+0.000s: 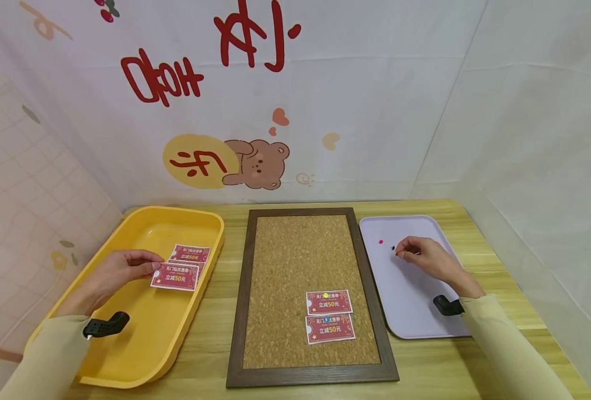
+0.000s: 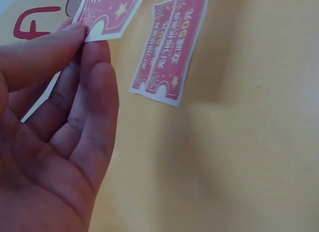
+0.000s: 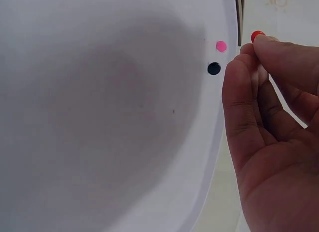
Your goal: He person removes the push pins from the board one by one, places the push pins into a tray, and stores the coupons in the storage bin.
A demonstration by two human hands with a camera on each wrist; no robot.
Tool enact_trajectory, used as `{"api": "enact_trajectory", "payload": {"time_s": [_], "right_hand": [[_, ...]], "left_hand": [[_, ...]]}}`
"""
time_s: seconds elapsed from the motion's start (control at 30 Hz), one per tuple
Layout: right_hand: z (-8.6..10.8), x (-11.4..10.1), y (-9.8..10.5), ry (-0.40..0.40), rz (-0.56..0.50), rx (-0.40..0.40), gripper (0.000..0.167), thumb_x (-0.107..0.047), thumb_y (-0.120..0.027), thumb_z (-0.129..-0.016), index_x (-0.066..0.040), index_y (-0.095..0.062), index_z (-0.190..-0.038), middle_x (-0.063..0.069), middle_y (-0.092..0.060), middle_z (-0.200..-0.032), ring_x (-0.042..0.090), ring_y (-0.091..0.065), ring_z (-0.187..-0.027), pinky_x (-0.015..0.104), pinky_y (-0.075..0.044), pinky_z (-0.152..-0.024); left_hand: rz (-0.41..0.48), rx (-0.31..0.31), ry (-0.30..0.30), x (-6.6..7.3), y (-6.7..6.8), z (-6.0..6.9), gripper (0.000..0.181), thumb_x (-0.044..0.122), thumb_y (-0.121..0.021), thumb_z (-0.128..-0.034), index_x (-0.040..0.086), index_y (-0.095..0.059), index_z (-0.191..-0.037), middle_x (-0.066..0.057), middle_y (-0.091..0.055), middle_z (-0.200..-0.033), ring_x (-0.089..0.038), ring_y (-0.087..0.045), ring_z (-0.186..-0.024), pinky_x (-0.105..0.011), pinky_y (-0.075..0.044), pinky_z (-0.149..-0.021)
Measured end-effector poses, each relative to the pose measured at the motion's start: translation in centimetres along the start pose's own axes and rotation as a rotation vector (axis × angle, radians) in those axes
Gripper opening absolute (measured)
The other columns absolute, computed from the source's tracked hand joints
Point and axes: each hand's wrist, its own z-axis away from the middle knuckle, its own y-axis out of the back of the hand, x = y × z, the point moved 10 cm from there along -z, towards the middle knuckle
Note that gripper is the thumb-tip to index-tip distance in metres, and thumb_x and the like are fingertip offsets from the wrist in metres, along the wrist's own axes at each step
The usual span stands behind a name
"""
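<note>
Left of the corkboard (image 1: pixel 275 278), the left hand (image 1: pixel 117 272) pinches one coupon (image 1: pixel 177 278); two loose coupons (image 1: pixel 190 253) in the yellow tray (image 1: pixel 135 344) seem left to pin; on the corkboard, two pinned coupons (image 1: pixel 342 331) look done; right of it, the right hand (image 1: pixel 432 262) pinches a red pin (image 3: pixel 257 35), its point hidden, near a pink pin (image 3: pixel 221 46) and a black pin (image 3: pixel 214 68).

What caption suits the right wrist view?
Right hand pinches a red tack above a pale tray holding one pink tack, one black tack.
</note>
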Motion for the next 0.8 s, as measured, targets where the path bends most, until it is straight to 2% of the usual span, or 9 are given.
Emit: {"api": "enact_trajectory", "payload": {"time_s": [0.2,0.33,0.63,0.8], "right_hand": [[-0.1,0.5,-0.3,0.002,-0.007,-0.015,0.006,0.001,-0.067,-0.097,-0.004,-0.071,-0.096,0.007,-0.070,-0.094,0.011,-0.056,-0.081,0.022,-0.047,-0.071],[-0.2,0.7,-0.5,0.010,-0.011,-0.030,0.008,0.001,-0.067,-0.097,-0.004,-0.072,-0.096,0.006,-0.071,-0.094,0.011,-0.058,-0.085,0.019,-0.046,-0.074],[-0.3,0.8,-0.9,0.023,0.005,-0.050,0.009,0.003,-0.068,-0.096,-0.005,-0.073,-0.095,0.004,-0.072,-0.093,0.009,-0.059,-0.087,0.017,-0.046,-0.077],[-0.3,1.3,-1.1,0.008,0.002,-0.060,0.008,0.001,-0.069,-0.096,-0.005,-0.073,-0.095,0.003,-0.072,-0.093,0.008,-0.059,-0.087,0.018,-0.046,-0.078]], "left_hand": [[0.017,-0.035,-0.001,-0.3,-0.8,-0.4,0.035,0.016,-0.066,-0.1028,-0.012,-0.065,-0.125,-0.012,-0.072,-0.113,-0.011,-0.068,-0.094,-0.024,-0.057,-0.085],[0.011,-0.056,0.010,-0.9,-1.3,-0.7,0.035,0.016,-0.065,-0.1034,-0.012,-0.065,-0.125,-0.014,-0.071,-0.114,-0.011,-0.066,-0.095,-0.024,-0.056,-0.085],[-0.086,-0.058,0.072,-2.9,-1.2,-0.7,0.039,0.023,-0.064,-0.1046,-0.009,-0.065,-0.127,-0.016,-0.069,-0.120,-0.013,-0.060,-0.098,-0.019,-0.052,-0.083],[-0.069,-0.059,0.082,-3.3,-1.2,-0.7,0.036,0.018,-0.063,-0.1049,-0.011,-0.065,-0.126,-0.017,-0.069,-0.120,-0.011,-0.061,-0.096,-0.020,-0.053,-0.083]]}}
